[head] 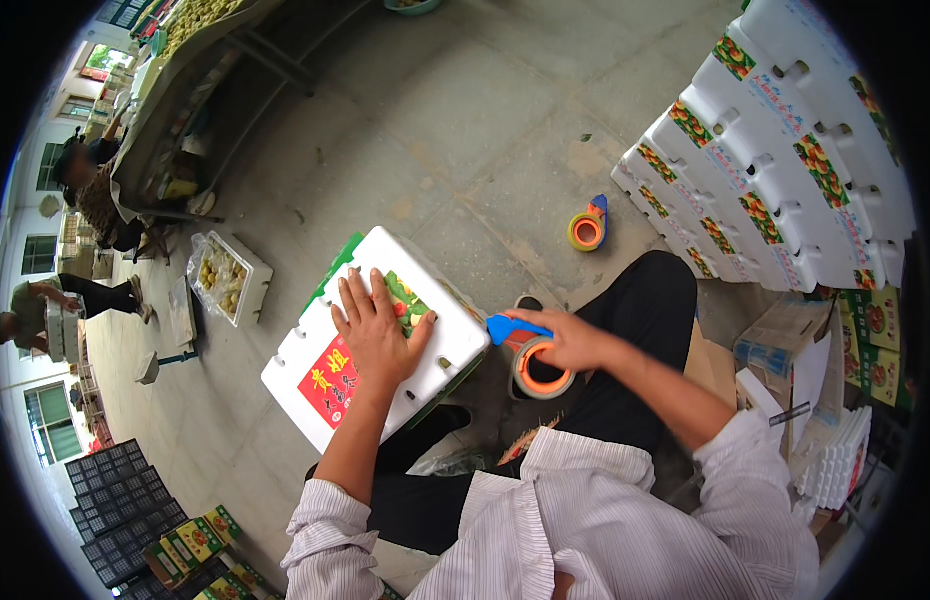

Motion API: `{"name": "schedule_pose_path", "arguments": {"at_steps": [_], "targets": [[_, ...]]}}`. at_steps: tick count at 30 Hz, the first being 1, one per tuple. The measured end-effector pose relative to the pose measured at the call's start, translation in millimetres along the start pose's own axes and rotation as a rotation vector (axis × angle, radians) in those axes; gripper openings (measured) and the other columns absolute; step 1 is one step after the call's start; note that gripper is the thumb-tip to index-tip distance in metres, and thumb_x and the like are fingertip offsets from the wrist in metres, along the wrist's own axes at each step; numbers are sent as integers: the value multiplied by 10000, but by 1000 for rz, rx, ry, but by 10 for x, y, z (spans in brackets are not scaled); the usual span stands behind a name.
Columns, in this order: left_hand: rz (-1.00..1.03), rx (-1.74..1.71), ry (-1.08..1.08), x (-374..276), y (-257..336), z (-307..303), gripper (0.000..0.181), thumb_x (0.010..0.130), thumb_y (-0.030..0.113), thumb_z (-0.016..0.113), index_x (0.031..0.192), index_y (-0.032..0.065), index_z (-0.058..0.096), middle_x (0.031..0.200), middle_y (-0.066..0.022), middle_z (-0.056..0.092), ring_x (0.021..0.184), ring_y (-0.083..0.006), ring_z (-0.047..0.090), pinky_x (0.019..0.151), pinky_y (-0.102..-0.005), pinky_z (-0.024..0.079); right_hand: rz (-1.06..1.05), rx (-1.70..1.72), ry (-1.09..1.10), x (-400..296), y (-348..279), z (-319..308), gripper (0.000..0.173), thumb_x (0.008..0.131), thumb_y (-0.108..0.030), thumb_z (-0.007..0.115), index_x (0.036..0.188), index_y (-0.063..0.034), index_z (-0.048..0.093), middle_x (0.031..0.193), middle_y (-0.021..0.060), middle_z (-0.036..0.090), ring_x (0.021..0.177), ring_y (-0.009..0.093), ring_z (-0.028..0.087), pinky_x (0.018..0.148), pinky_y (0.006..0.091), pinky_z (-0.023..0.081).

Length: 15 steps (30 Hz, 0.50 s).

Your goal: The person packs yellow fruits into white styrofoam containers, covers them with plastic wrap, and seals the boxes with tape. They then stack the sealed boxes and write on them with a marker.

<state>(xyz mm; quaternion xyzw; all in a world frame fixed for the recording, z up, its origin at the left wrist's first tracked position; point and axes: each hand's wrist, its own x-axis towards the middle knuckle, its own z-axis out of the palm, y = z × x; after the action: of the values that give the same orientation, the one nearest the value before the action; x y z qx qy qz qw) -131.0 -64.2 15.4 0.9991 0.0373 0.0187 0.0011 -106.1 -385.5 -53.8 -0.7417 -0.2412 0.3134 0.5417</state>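
Note:
A white foam box (307,375) with printed pictures and writing on its lid stands on the floor before me. My left hand (378,330) lies flat on the lid, fingers spread, partly covering the printing. In my right hand (573,337) is a blue tape dispenser (519,330) with a roll of tape on an orange hub. Its blue head is at the right end of the box; whether it touches the box I cannot tell. Green shows along the box's far side, beneath the lid.
A second tape dispenser (588,226) lies on the concrete floor (435,150). Stacked white foam boxes (780,165) rise at the right. An open foam box of fruit (236,277) sits to the left, near a platform scale (181,311). Further left, a person (37,315) carries a box.

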Motion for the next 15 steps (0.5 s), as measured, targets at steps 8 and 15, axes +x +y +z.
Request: {"name": "schedule_pose_path", "arguments": {"at_steps": [8,15], "targets": [[-376,-69,51,426,-56,52,965,916,669,585,1568,-5,357,1658,-302,231,1547,-502,162,1208,-683,108,109,219,559,758,-196,640,742,828,-10,653,1542,-81,461,1245,187,695,1125,286,688,938,357,530],[-32,-82,58,-146,-753,28,873,903,642,625,1617,201,383,1692,-237,210,1543,-538,129,1227,-647,132,164,149,282,2089,-420,-87,751,821,-20,641,1549,-131,492,1260,164,705,992,214,686,840,356,537]]}}
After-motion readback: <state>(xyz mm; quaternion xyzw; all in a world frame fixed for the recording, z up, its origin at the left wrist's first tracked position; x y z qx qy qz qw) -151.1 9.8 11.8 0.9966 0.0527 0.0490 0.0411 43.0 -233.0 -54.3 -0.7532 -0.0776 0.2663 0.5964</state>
